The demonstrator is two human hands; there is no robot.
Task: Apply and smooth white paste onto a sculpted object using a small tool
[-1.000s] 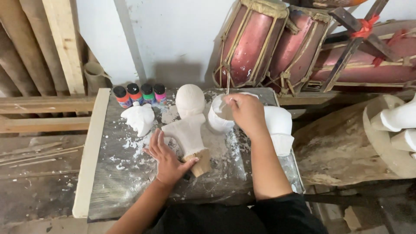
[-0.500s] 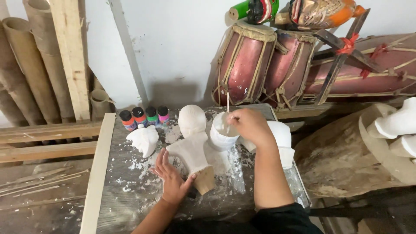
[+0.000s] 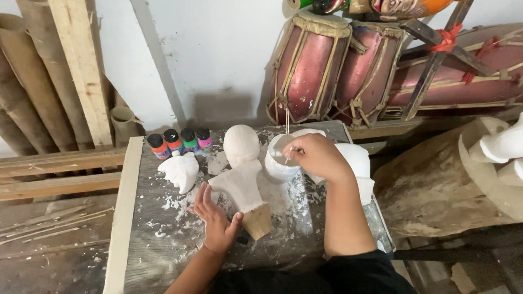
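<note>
- While the left hand (image 3: pixel 217 224) lies flat on the spattered grey table (image 3: pixel 163 256), its fingers spread apart, the white bust figure (image 3: pixel 242 173) lies just beside the fingertips, with the thumb against its bare wooden base (image 3: pixel 257 221)
- Over the white cup (image 3: pixel 279 163), the right hand (image 3: pixel 318 158) has its fingers pinched together on a thin stick (image 3: pixel 287 122) that stands upright in the cup
- Behind the bust stand four small paint bottles (image 3: pixel 180 141), and a smaller white figure (image 3: pixel 180 171) lies to its left
- Compared with half a second ago, both hands sit in much the same places: left by the wooden base, right over the cup, stick still upright; the view has barely shifted
</note>
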